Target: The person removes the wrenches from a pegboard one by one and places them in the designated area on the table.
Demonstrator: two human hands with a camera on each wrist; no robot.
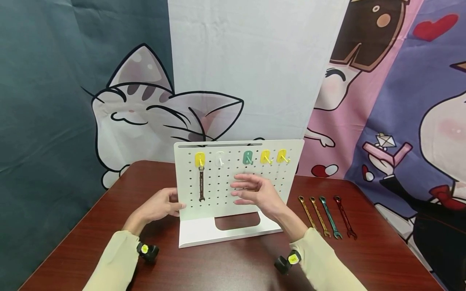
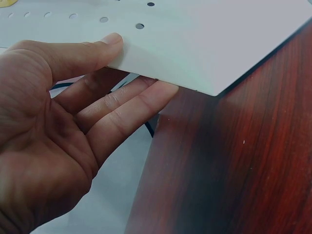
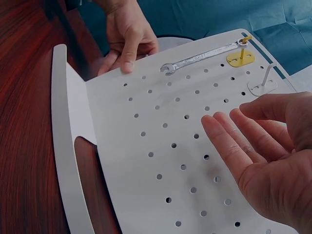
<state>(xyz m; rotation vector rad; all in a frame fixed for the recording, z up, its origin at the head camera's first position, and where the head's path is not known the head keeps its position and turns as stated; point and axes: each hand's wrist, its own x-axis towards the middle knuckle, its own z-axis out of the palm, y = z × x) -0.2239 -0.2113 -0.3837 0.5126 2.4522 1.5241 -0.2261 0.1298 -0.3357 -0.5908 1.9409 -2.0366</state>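
A white pegboard [image 1: 227,190] stands on its base in the middle of the table. My left hand [image 1: 164,206] grips its left edge; in the left wrist view the thumb [image 2: 109,46] lies on the front face and the fingers reach behind. My right hand [image 1: 260,194] hovers before the board with relaxed fingers and holds nothing. A silver combination wrench [image 3: 204,57] hangs by its ring end from the leftmost yellow hook [image 1: 200,159]. To the right of that are a white hook [image 1: 220,159], a green hook [image 1: 248,157] and two yellow hooks [image 1: 265,157], all without wrenches.
Right of the board, several combination wrenches lie side by side on the dark red table [image 1: 233,266]: two gold wrenches [image 1: 320,216], a teal wrench [image 1: 330,217] and a red wrench [image 1: 345,217]. A cartoon-printed cloth [image 1: 255,72] hangs behind the table.
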